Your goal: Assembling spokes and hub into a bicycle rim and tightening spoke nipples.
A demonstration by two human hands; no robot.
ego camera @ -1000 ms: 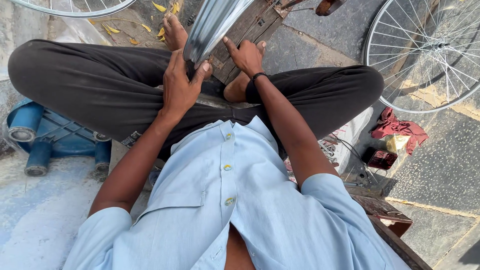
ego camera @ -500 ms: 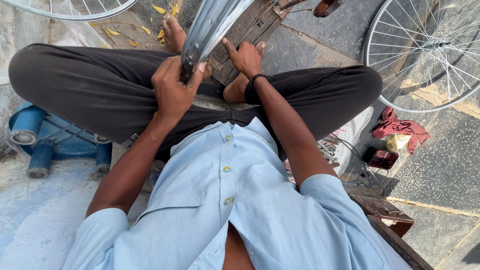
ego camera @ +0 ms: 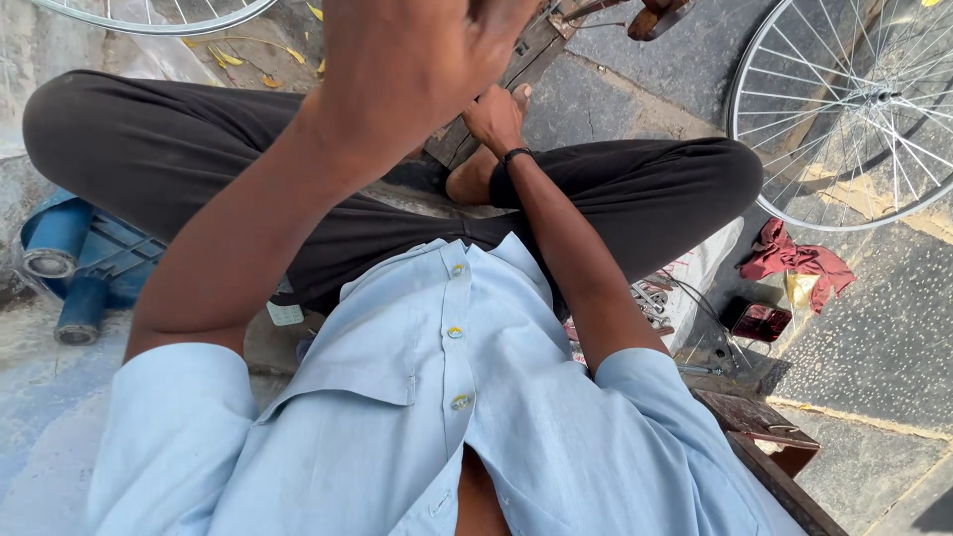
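Note:
I sit cross-legged in black trousers and a light blue shirt. My left hand (ego camera: 417, 69) is raised close to the camera, its back towards me, and it fills the top middle of the view. Its fingertips are cut off by the frame edge, so its grip is unclear. My right hand (ego camera: 493, 119), with a dark band on the wrist, rests low beside my bare foot (ego camera: 467, 184) against a wooden plank (ego camera: 541, 45), thumb sticking up. Whatever lies between my hands is hidden behind my left hand.
A spoked bicycle wheel (ego camera: 844, 109) lies on the dark paving at the right and another wheel (ego camera: 169, 15) at the top left. A blue machine part (ego camera: 69, 268) sits by my left knee. A red rag (ego camera: 794, 260), a small dark red box (ego camera: 759, 320), loose metal tools (ego camera: 655, 298) and a wooden crate (ego camera: 764, 437) are to my right.
My left hand has lifted off the shiny metal rim and come up towards the camera, hiding the rim. My right hand stays low near my foot.

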